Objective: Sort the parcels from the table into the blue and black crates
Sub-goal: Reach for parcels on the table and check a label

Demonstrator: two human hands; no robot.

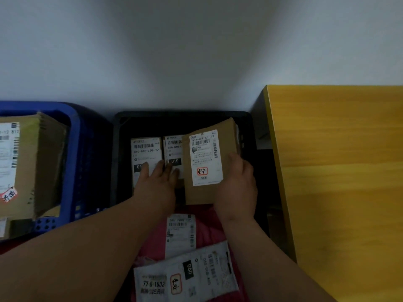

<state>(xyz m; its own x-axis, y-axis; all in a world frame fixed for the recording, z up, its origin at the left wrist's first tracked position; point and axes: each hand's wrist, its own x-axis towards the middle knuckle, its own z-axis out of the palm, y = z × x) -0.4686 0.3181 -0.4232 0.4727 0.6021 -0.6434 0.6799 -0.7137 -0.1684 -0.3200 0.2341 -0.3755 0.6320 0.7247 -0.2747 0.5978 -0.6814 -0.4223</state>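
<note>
The black crate [248, 118] sits in the middle, with two small labelled cardboard parcels [146, 149] side by side in it. My left hand [157, 182] lies flat on those two, fingers straight. My right hand [237, 188] grips the lower right edge of a brown cardboard parcel [205, 160] with a white label, tilted over the crate's right half. The blue crate [74, 153] at the left holds a large cardboard box [28, 166].
A pink mailer bag [209, 223] with a white label and a white mailer bag [187, 273] lie in front of the black crate, between my forearms. A yellow wooden table [338, 171] fills the right side. A white wall runs behind the crates.
</note>
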